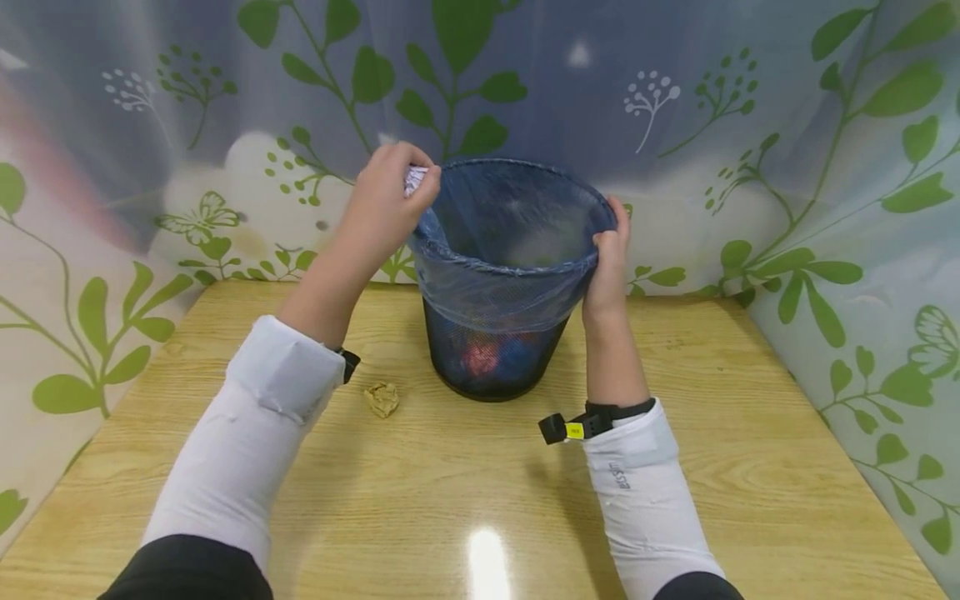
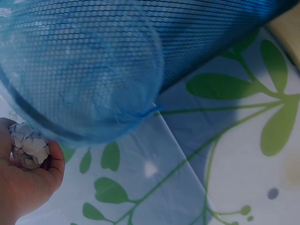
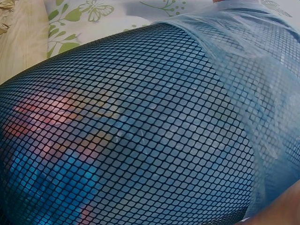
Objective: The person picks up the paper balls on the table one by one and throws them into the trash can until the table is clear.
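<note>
A black mesh wastebasket (image 1: 491, 367) stands on the table, lined with a translucent blue bag (image 1: 502, 292) folded over its rim. Red and blue crumpled things (image 3: 56, 173) show through the mesh near the bottom. In my left hand (image 1: 393, 187), at the basket's left rim, is a crumpled white paper ball (image 2: 29, 145), gripped between curled fingers and thumb. My right hand (image 1: 609, 267) grips the rim and bag on the right side, fingers over the edge and thumb toward me; only a sliver of it shows in the right wrist view.
A crumpled yellow-brown paper ball (image 1: 382, 400) lies on the wooden table (image 1: 420, 500), left of the basket. Behind and at both sides hangs a leaf-patterned curtain (image 1: 750, 167), close behind the basket.
</note>
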### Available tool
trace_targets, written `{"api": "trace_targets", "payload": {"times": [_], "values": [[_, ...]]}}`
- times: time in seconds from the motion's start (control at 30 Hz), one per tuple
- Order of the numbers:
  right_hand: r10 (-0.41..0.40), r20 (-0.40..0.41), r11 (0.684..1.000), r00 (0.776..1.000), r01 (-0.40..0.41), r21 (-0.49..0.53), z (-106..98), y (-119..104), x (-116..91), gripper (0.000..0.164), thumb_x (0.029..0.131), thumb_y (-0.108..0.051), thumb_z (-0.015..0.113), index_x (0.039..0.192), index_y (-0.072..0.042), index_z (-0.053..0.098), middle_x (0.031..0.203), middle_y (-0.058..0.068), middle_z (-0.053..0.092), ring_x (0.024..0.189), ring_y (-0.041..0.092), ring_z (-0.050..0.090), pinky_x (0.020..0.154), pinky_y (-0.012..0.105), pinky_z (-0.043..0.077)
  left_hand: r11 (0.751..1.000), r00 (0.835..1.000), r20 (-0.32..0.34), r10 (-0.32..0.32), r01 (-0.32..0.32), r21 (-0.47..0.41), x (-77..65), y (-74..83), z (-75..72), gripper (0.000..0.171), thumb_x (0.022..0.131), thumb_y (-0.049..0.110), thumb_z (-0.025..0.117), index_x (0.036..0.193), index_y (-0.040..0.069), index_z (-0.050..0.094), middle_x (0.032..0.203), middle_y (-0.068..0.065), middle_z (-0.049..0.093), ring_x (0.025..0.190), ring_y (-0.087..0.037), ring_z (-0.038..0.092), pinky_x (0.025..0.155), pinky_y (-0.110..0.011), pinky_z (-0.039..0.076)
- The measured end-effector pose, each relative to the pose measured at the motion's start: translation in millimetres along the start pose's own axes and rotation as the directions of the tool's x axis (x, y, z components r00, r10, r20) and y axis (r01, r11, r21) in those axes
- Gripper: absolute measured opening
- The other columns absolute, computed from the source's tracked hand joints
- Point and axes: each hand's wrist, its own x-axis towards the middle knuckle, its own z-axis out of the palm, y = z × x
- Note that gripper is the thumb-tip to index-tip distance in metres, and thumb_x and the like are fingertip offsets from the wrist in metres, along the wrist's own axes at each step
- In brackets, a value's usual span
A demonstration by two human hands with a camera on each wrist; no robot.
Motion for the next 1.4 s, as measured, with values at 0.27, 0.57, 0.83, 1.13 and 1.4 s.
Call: {"api": "trace_targets", "payload": {"times": [0.27, 0.57, 0.83, 1.13, 1.4], "values": [[0.005, 0.006, 1.000, 1.000, -0.005, 0.001, 0, 0, 1, 0.067, 0.086, -0.018, 0.027, 0.152, -0.018, 0.018, 0.155, 0.007, 0.022, 0.137, 0.022, 0.031, 0.113, 0.039, 0.024, 0.999, 0.998, 0.035, 0.046, -0.046, -0.003, 7.2, 21.1, 8.7, 0.033, 0.100, 0.032, 0.044, 0.118, 0.008, 0.056, 0.122, -0.010, 0.050, 0.100, -0.023, 0.049, 0.084, -0.033, 0.046], [0.055, -0.008, 0.998, 0.998, -0.055, -0.025, -2, 2, -2, 0.067, 0.087, -0.018, 0.026, 0.153, -0.020, 0.017, 0.157, 0.005, 0.019, 0.138, 0.020, 0.030, 0.113, 0.037, 0.025, 0.995, 0.989, 0.108, 0.101, -0.103, 0.007, 6.7, 25.5, 28.1, 0.031, 0.100, 0.031, 0.049, 0.119, 0.008, 0.058, 0.125, -0.010, 0.051, 0.102, -0.024, 0.050, 0.086, -0.034, 0.046], [0.026, 0.001, 0.999, 1.000, -0.026, -0.028, -2, 1, -1, 0.067, 0.087, -0.020, 0.027, 0.153, -0.020, 0.018, 0.157, 0.006, 0.019, 0.138, 0.022, 0.030, 0.113, 0.040, 0.024, 0.988, 0.971, 0.200, 0.133, -0.146, 0.050, 1.9, 30.1, 34.1, 0.032, 0.101, 0.034, 0.048, 0.122, 0.012, 0.057, 0.130, -0.007, 0.051, 0.108, -0.021, 0.051, 0.093, -0.036, 0.043], [-0.007, -0.002, 1.000, 1.000, 0.007, 0.004, 1, 1, 0, 0.069, 0.085, -0.018, 0.028, 0.152, -0.015, 0.016, 0.155, 0.009, 0.022, 0.137, 0.023, 0.031, 0.114, 0.041, 0.023, 0.985, 0.957, 0.258, 0.134, -0.157, 0.072, 2.4, 31.3, 35.5, 0.032, 0.099, 0.036, 0.050, 0.122, 0.014, 0.058, 0.133, -0.006, 0.051, 0.110, -0.021, 0.051, 0.093, -0.037, 0.043], [0.004, -0.004, 1.000, 1.000, -0.004, -0.017, 0, 2, 0, 0.068, 0.086, -0.018, 0.028, 0.152, -0.016, 0.017, 0.155, 0.008, 0.021, 0.137, 0.022, 0.031, 0.113, 0.038, 0.024, 0.981, 0.943, 0.296, 0.150, -0.179, 0.073, 2.2, 31.2, 35.5, 0.035, 0.099, 0.034, 0.052, 0.127, 0.014, 0.056, 0.137, -0.004, 0.050, 0.118, -0.020, 0.051, 0.097, -0.036, 0.043]]}}
